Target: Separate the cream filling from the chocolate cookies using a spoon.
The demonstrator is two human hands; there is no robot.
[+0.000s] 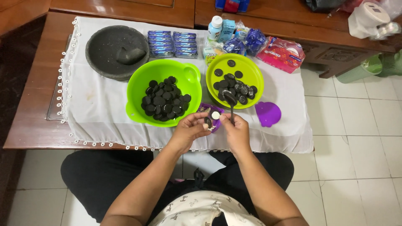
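While seated at cloth-covered surface (96,109), person works over small purple bowl (217,121): left hand (188,130) pinches dark cookie half (208,122), right hand (235,129) grips spoon (230,100). Two green bowls (138,90) of dark cookies sit just behind.

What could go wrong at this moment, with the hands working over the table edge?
The left hand holds a dark cookie above the small purple bowl, which sits near the cloth's front edge; a nudge might tip it off. The spoon in the right hand could flick cream onto the white cloth.
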